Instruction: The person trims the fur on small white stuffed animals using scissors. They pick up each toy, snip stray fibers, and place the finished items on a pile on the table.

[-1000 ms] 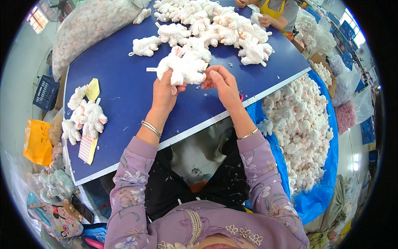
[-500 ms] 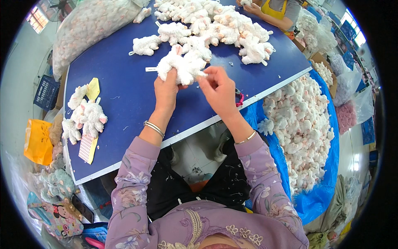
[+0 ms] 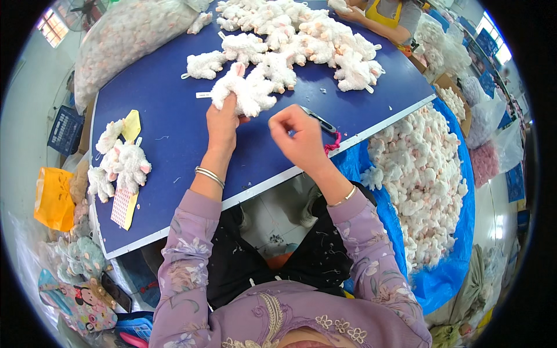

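Firstly, nearest to the view are the black trousers, with white bits on them, and the purple flowered sleeves, which lead up to two bare hands above the blue table. To the right of the trousers stands a blue sack, which is filled with many small white toys. The left hand holds a white plush toy between its thumb and fingers, and this toy is raised a little in front of the person, with one pink ear upward and a narrow white label at its left side. The right hand is apart from the toy, near its right side; its fingers are curled in a narrow shape and somewhat blurred, so I cannot tell if something is between them. Just beside this hand is a slim dark tool with a pink cord, partly hidden. On the left part of the table lie a few more white toys with a yellow card. Farther, behind the held toy, a heap of white toys spreads over the table, with a large clear bag at the left, and at the far right a co-worker in a yellow apron has the arms at the table edge
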Tool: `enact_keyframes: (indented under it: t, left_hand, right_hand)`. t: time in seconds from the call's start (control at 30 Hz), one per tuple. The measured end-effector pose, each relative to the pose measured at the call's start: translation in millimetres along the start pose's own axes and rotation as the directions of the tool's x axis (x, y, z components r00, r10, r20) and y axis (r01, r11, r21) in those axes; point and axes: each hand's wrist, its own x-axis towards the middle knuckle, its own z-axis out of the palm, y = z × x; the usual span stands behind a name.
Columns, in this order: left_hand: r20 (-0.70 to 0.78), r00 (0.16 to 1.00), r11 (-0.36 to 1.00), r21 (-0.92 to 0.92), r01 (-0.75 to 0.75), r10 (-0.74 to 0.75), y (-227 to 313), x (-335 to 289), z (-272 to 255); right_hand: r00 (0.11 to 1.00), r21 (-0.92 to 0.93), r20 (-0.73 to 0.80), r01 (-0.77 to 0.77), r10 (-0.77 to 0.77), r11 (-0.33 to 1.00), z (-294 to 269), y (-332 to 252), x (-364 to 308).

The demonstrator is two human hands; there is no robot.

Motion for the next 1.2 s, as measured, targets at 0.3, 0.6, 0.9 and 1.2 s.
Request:
enact_keyframes:
  t: [0.3,0.6,0.9,1.2]
  left_hand:
    - [0.206,0.974,0.995,-0.029,0.097,-0.089,11.2,-16.0,8.5]
    - [0.283,0.933,0.968,0.178,0.178,-0.224,-3.4,-8.4,0.9]
    - [0.355,0.921,0.931,-0.254,0.261,-0.161,5.4,-18.8,10.4]
    - [0.499,0.844,0.978,0.036,0.206,-0.196,-5.0,-12.4,6.1]
  right_hand:
    - [0.951,0.244,0.136,-0.305,0.278,0.921,-37.2,29.5,18.6]
    - [0.942,0.194,0.207,-0.304,0.264,0.933,-33.1,28.0,15.5]
    - [0.974,-0.056,0.099,-0.201,0.206,0.978,-22.3,22.8,10.4]
    - [0.950,0.075,-0.086,-0.295,0.301,0.953,-49.0,10.5,24.3]
